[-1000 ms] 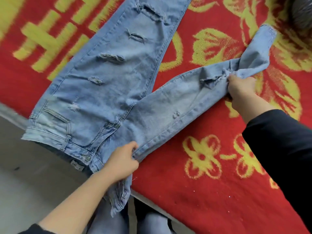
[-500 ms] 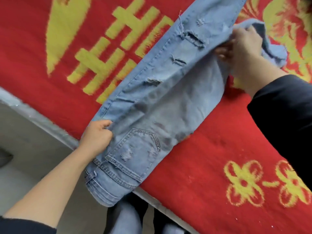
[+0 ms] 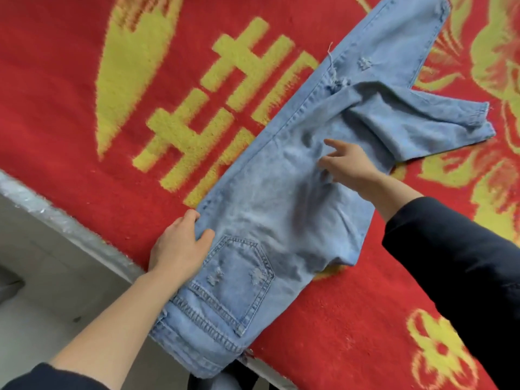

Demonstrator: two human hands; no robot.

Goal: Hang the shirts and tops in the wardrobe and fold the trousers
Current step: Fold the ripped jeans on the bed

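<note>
Gripping jeans (image 3: 281,220) — left hand (image 3: 177,249), right hand (image 3: 347,166) atop

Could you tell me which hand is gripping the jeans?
The left hand, pinching the jeans by the back pocket; the right hand is open, fingers spread.

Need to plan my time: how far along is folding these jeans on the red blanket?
Done: the jeans lie folded lengthwise, one leg over the other, back pocket up. In hand: the left hand grips the hip edge; the right hand rests open on the thigh. Left: the upper leg lies askew and needs lining up, then crosswise folds.
</note>
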